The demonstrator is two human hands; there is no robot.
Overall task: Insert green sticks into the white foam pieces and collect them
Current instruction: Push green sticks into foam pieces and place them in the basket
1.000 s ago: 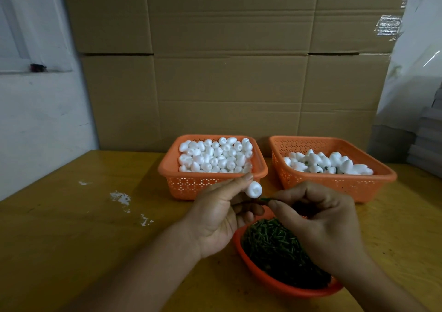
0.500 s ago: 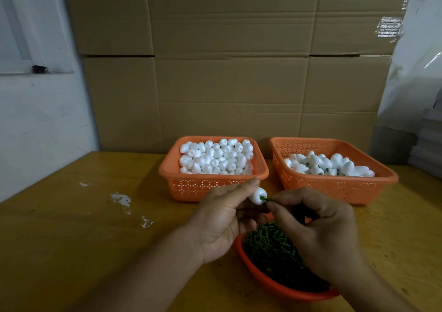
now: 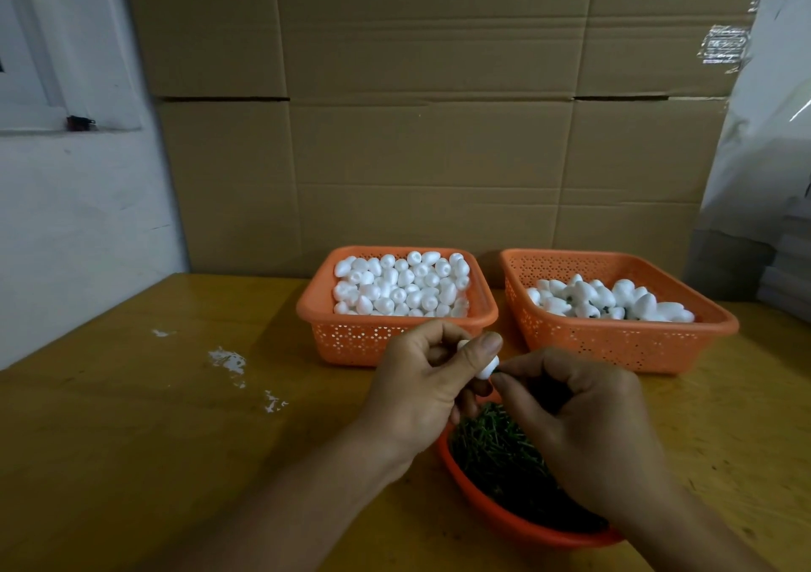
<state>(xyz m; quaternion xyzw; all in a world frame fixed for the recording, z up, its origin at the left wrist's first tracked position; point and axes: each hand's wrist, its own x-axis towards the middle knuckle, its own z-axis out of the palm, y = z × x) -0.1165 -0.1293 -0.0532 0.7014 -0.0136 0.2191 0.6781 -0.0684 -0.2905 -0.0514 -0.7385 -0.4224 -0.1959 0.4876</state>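
Note:
My left hand pinches a small white foam piece between thumb and fingers, above the near rim of an orange bowl full of green sticks. My right hand has its fingertips pressed against the foam piece's right end; the green stick it pinches is hidden between fingertips and foam. An orange basket behind holds plain white foam pieces. A second orange basket to the right holds foam pieces with sticks in them.
All stands on a yellow wooden table with white flecks at the left. A wall of cardboard boxes rises behind the baskets. A white wall is at the left, grey wrapped stacks at the right.
My right hand has pushed the green stick into the foam piece; the stick's visible length has vanished. My left hand has turned the foam piece, thumb now over it.

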